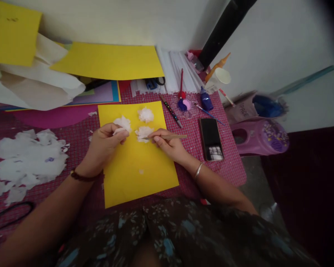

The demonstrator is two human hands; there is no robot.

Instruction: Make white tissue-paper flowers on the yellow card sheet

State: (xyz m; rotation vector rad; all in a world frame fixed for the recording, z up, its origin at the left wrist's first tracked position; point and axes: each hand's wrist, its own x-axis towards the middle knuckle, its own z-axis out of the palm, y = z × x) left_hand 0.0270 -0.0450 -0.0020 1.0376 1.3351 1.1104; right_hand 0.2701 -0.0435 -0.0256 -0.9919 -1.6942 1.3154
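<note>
A yellow sheet of paper [137, 168] lies on the red checked cloth [228, 163] in front of me. Three white crumpled tissue tufts sit on its upper part: one at the left [123, 122], one at the top [146, 114], one in the middle [143, 132]. My left hand [104, 146] is closed, pinching a scrap of white tissue beside the left tuft. My right hand [168, 142] grips a thin wooden stick [169, 137], its tip touching the middle tuft.
A pile of torn white tissue [28, 159] lies at the left. A black phone [210, 139], a patterned pen [171, 111], a paint palette [185, 105], a blue bottle [205, 99] and a pink container [260, 137] are at the right. More yellow sheets [108, 61] lie behind.
</note>
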